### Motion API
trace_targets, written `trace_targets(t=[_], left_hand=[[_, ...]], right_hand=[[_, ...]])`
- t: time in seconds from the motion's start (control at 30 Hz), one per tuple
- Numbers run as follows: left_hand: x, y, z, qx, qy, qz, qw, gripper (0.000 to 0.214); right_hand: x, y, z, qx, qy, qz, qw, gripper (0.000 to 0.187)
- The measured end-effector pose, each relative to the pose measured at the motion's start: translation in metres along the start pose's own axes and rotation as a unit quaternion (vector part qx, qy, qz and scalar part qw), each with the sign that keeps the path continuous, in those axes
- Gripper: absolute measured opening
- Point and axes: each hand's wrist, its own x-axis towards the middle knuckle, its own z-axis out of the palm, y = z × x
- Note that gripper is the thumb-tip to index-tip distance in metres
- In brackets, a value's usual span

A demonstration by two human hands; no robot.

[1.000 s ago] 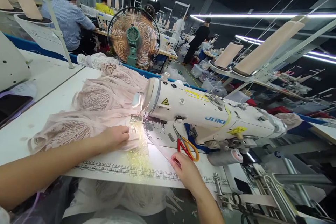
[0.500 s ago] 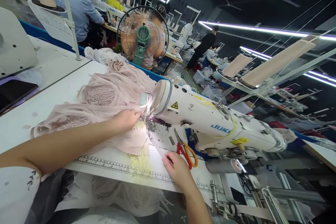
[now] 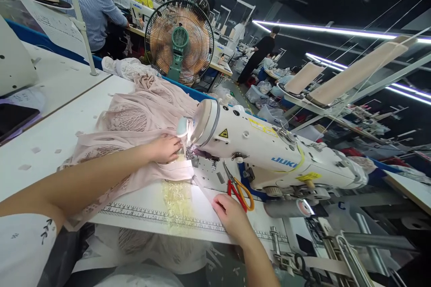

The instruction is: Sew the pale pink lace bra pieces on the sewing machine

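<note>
A white Juki sewing machine lies across the table, its lamp lit over the needle. Pale pink lace fabric is piled to its left and runs under the needle. My left hand rests on the fabric right beside the needle, fingers curled and pressing the cloth down. My right hand lies on the machine bed in front of the needle, fingers bent, pinching a thin pale strip that leads toward the needle. Red and yellow scissors lie on the bed just beyond my right hand.
A printed ruler strip runs along the table's front edge. A standing fan faces me behind the table. Thread cones sit on a stand at right. Other people sit at machines at the back left; a dark phone lies at left.
My left hand has slid forward along the fabric from the table front to the needle. My right hand has shifted slightly left on the bed. The fabric has bunched closer to the machine.
</note>
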Motion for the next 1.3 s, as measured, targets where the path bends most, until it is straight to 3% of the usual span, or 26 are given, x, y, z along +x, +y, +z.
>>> trace_targets(t=[0.17,0.47,0.87,1.1,1.3], left_hand=[[-0.007,0.001,-0.001,-0.014,0.005,0.027,1.000,0.042],[-0.005,0.003,0.003,-0.007,0.011,-0.029,0.999,0.047],[-0.004,-0.003,0.006,-0.015,0.008,0.096,0.995,0.043],[-0.008,-0.002,0.006,-0.010,0.033,0.081,0.996,0.028],[-0.010,0.004,0.010,0.014,0.045,0.086,0.995,0.033]], right_hand=[[-0.004,0.007,-0.003,-0.002,-0.011,0.013,1.000,0.016],[-0.007,0.009,-0.006,-0.003,-0.030,0.014,0.999,0.015],[-0.013,0.013,-0.010,-0.018,-0.056,0.031,0.998,0.017],[-0.014,0.012,-0.015,-0.027,-0.080,0.054,0.995,0.017],[-0.008,0.009,-0.021,-0.029,-0.111,0.053,0.992,0.017]])
